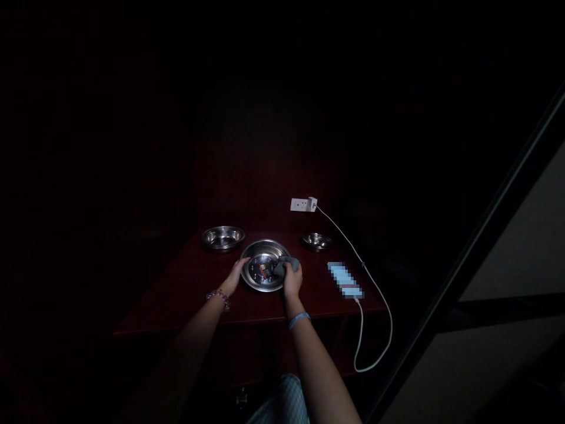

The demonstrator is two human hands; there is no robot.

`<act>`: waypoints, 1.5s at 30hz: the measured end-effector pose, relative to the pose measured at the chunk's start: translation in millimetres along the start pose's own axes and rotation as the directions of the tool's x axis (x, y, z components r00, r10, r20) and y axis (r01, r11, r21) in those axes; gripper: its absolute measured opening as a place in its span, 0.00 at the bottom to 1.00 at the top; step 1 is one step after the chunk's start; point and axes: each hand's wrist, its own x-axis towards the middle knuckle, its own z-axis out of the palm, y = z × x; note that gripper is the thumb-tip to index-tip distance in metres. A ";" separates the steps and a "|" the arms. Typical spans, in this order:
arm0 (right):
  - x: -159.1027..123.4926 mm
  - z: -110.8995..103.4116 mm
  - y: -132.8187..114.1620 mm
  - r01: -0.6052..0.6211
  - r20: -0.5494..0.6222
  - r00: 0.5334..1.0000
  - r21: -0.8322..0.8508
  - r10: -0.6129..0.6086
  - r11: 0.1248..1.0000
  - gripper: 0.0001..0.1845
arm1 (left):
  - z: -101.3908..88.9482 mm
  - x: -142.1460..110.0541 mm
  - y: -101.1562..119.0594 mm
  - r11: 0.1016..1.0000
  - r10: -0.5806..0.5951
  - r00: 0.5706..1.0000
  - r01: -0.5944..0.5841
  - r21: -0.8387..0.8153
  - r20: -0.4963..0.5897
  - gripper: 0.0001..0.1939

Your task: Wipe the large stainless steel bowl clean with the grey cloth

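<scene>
A shiny metal bowl (pixel 265 285) with a label on its inside bottom sits on the dark red table (pixel 176 294) in front of me. My left hand (pixel 233 277) grips its left rim, thumb over the edge and the other fingers mostly hidden. In my right hand (pixel 293 281) is a grey cloth (pixel 286 265), bunched at the bowl's right inner side and rim. My left wrist wears a beaded bracelet, my right a blue band.
Another metal bowl (pixel 223 238) stands at the back left, and a smaller one (pixel 316 241) at the back right. A phone (pixel 345 280) lies right of my hand; its white cable (pixel 391 324) loops past the table edge to a wall socket (pixel 300 204). Surroundings are very dark.
</scene>
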 end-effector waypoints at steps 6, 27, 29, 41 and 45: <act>-4.5 -0.2 -4.6 -0.013 0.004 1.000 0.065 0.013 0.998 0.19 | 2.9 2.4 0.5 0.999 -0.023 0.999 0.024 -0.031 0.027 0.14; 6.9 5.3 9.1 0.079 -0.304 0.948 -0.060 -0.093 0.995 0.27 | 3.6 9.1 -8.5 0.997 0.068 0.991 -0.064 -0.041 0.115 0.28; 7.2 5.9 10.2 0.075 -0.318 0.943 -0.095 -0.102 0.993 0.28 | 3.2 10.6 -10.1 0.996 0.080 0.989 -0.075 -0.040 0.126 0.28; -19.8 4.0 -15.5 0.390 -0.009 0.898 -0.449 -0.440 0.804 0.21 | 1.6 12.4 -13.3 0.999 0.032 0.995 -0.031 -0.014 0.091 0.22; -28.3 1.9 -23.8 0.517 0.280 0.854 -0.553 -0.439 0.653 0.20 | 2.4 13.9 -15.2 0.999 0.020 0.998 -0.018 -0.030 0.055 0.23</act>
